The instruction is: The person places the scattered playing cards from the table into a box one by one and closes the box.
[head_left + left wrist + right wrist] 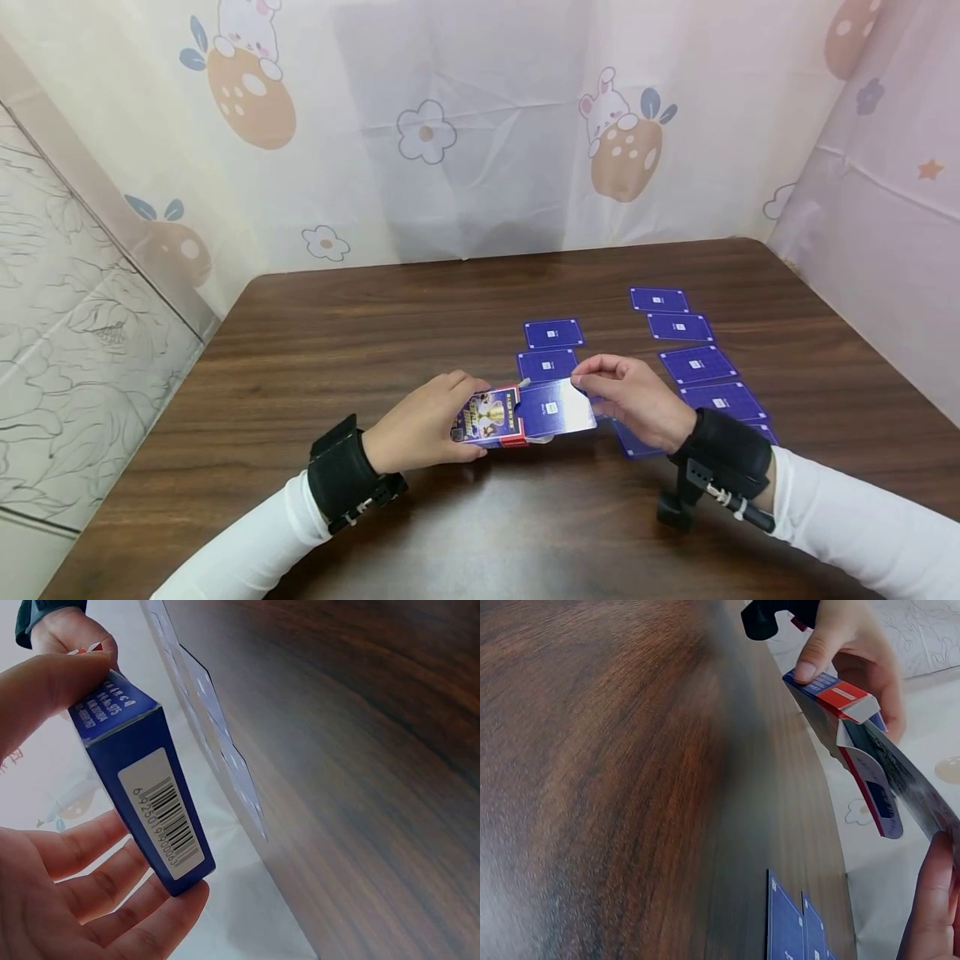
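One card (551, 407), pinched by R hand (637, 400), jutted from box (491, 415) L hand (423, 421) gripped; more cards (697, 364) lay twd table's R edge (828, 333).

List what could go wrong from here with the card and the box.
The card sits partly inside the box, pinched near its outer end by the right hand; a crooked move might bend it.

The box, held by the left hand, has a flap hanging open, which could snag the card.

The right strap overlaps the right row of cards in the head view, so a low sweep might nudge them.
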The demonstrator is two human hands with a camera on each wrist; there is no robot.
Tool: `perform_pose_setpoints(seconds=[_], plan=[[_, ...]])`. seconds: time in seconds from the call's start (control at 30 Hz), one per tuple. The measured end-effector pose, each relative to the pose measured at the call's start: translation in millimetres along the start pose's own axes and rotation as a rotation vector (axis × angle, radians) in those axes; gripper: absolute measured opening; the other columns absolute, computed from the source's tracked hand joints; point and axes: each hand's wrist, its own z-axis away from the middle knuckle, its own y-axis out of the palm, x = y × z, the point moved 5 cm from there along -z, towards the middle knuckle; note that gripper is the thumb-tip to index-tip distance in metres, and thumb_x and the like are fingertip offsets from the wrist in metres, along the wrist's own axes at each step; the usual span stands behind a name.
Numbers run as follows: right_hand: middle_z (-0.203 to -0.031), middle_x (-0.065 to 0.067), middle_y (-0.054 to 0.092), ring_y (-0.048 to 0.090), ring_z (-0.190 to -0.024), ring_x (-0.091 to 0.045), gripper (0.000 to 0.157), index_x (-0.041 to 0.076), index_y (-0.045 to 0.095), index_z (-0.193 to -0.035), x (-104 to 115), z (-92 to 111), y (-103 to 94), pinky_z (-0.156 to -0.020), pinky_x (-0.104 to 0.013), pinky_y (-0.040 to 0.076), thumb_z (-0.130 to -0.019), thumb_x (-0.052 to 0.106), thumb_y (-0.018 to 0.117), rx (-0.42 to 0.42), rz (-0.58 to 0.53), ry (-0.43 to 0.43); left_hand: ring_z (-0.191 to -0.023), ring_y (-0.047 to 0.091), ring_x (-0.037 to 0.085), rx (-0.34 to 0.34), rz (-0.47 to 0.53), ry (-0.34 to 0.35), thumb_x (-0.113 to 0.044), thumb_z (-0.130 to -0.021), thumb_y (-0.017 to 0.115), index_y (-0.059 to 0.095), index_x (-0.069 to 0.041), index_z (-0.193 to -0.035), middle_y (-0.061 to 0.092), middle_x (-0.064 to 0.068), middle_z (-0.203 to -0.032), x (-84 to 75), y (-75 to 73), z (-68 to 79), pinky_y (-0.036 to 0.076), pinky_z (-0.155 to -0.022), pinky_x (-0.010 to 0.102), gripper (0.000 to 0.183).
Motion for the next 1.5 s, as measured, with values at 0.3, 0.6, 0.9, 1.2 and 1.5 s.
perform_pose_setpoints(seconds=[0.3,0.6,0.9,1.2,1.5], plan=[[-0.099,-0.012,0.054,0.051,-0.087,-0.023,0.021,-0.001,0.054,-0.101,-5,0,12.7,-0.073,-0.033,0.047,-0.09,0.016,0.056,0.058,-0.052,0.04,-0.092,0.044,0.01,0.012,0.005,-0.006,-0.04,-0.07,0.073,0.046,-0.009,-0.122,0.051,0.0,-0.108,0.1,1.4,-0.1,0.04,-0.079,0.027,0.066],[-0.102,-0.013,0.057,0.057,-0.087,-0.022,0.031,-0.003,0.046,-0.111,-12,3,13.4,-0.076,-0.033,0.048,-0.091,0.018,0.055,0.131,-0.1,0.104,-0.091,0.044,0.01,-0.001,-0.001,0.0,-0.04,-0.07,0.073,0.047,-0.009,-0.122,0.051,0.0,-0.107,0.7,1.4,-1.9,0.04,-0.078,0.026,0.066],[-0.093,-0.009,0.057,0.056,-0.081,-0.018,0.012,0.002,0.048,-0.1,-15,10,14.5,-0.077,-0.033,0.047,-0.091,0.01,0.051,0.247,-0.235,0.114,-0.09,0.044,0.011,-0.006,0.016,-0.008,-0.038,-0.069,0.074,0.047,-0.009,-0.121,0.051,0.0,-0.106,0.1,-2.4,-2.9,0.04,-0.078,0.027,0.066],[-0.084,-0.008,0.052,0.053,-0.075,-0.017,0.006,0.003,0.051,-0.094,-18,8,18.5,-0.075,-0.034,0.048,-0.09,0.007,0.051,0.224,-0.21,0.115,-0.089,0.044,0.01,-0.013,0.009,-0.005,-0.039,-0.069,0.074,0.047,-0.01,-0.121,0.05,-0.001,-0.105,3.2,2.2,-3.3,0.04,-0.077,0.026,0.066],[-0.087,-0.011,0.056,0.055,-0.075,-0.02,0.015,-0.001,0.051,-0.096,-10,5,21.8,-0.074,-0.033,0.049,-0.089,0.012,0.055,0.211,-0.115,0.075,-0.09,0.044,0.011,-0.009,-0.011,0.015,-0.04,-0.07,0.073,0.047,-0.008,-0.121,0.051,0.0,-0.105,-0.1,3.7,-9.7,0.04,-0.078,0.026,0.066]])
